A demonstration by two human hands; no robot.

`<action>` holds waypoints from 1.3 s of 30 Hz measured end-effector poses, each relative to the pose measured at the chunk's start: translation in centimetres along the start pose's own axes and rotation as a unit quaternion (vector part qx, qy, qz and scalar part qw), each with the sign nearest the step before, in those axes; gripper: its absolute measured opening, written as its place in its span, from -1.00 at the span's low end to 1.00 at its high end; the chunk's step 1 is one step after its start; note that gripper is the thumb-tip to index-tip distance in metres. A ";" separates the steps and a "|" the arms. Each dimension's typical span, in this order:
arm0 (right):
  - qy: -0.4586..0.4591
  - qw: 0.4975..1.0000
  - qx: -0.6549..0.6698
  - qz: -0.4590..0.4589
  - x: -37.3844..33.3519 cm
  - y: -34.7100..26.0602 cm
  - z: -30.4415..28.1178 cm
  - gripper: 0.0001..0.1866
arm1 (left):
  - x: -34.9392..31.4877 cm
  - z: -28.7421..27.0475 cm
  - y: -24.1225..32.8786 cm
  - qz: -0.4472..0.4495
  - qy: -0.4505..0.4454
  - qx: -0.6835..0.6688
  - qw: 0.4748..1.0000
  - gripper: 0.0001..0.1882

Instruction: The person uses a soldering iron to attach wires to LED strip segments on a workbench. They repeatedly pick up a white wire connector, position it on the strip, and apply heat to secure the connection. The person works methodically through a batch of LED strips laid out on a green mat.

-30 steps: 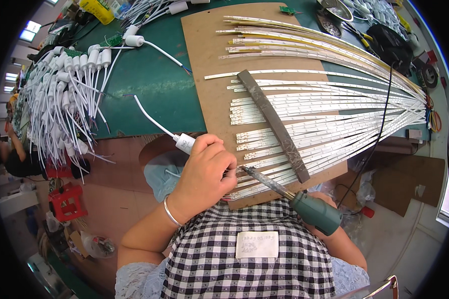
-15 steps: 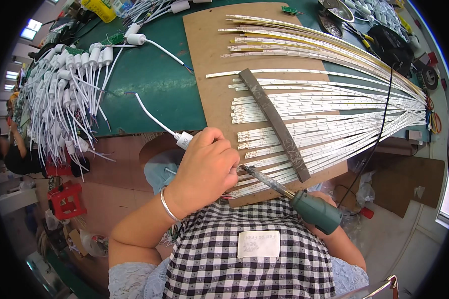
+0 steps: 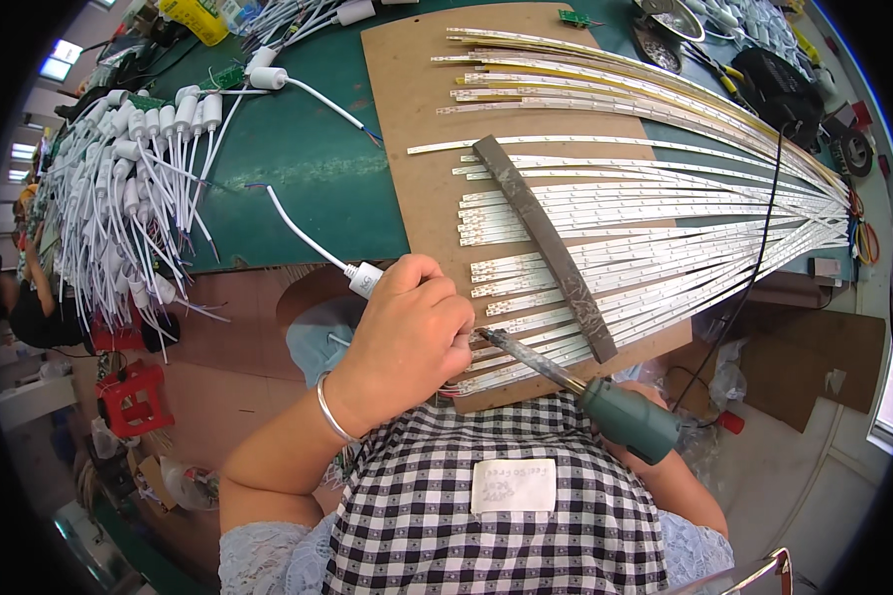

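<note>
My left hand (image 3: 412, 332) is closed over a white cylindrical cable connector (image 3: 365, 280); a short white cord (image 3: 303, 234) trails from it toward the upper left. Its pinched fingertips meet the ends of the lower LED strips (image 3: 536, 322), and the wires there are hidden by the fingers. A soldering iron (image 3: 630, 421) with a green handle is gripped in my right hand (image 3: 645, 392), which is mostly behind the handle. The iron's tip sits right beside my left fingertips at the strip ends. Across the strips lies a dark flat bar (image 3: 546, 248).
The strips fan over a brown board (image 3: 392, 109) on a green table (image 3: 298, 149). A pile of white connectors with cords (image 3: 139, 188) hangs over the left edge. Pliers (image 3: 719, 74), a metal dish (image 3: 670, 18) and a black cable (image 3: 764, 228) are at the right.
Almost nothing differs. Both hands and the soldering iron hold nearly the same place, and the whole view has shifted very slightly.
</note>
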State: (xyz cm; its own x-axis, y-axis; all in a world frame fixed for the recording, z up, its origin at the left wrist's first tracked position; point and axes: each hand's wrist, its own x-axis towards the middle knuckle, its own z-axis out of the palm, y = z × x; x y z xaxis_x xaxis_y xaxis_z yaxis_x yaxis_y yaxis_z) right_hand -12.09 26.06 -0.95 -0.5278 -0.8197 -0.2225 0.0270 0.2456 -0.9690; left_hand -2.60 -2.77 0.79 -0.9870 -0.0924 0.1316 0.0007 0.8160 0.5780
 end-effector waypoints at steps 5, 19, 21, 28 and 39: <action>-0.007 0.993 -0.084 -0.079 0.1 0.2 -0.3 -0.81 | -0.1 0.1 -0.1 0.002 0.003 0.003 1.000 -0.86; 0.114 0.984 0.135 -0.003 -1.9 2.8 -0.3 -0.51 | -0.1 0.0 -0.1 -0.005 -0.003 0.007 1.000 -0.90; 0.147 0.977 0.155 -0.021 -1.0 1.7 -0.3 -0.46 | 0.2 -0.1 -0.1 -0.002 0.001 0.014 1.000 -0.90; 0.364 0.911 0.085 -0.174 6.1 -6.4 -12.8 -0.62 | 0.1 -0.4 0.4 0.004 0.004 0.056 0.998 -0.90; 0.313 0.652 -0.675 -0.145 26.0 -9.3 -23.7 -0.56 | 0.3 -0.7 0.7 -0.002 -0.007 0.063 0.998 -0.91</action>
State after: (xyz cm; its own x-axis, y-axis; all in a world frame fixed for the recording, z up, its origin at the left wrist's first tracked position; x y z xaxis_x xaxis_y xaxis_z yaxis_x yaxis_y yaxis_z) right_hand -46.22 14.69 4.83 -0.5989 -0.6649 0.4463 -0.6999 0.7054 0.1118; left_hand -2.76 -2.61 1.86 -0.9891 -0.0878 0.1180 -0.0219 0.8809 0.4728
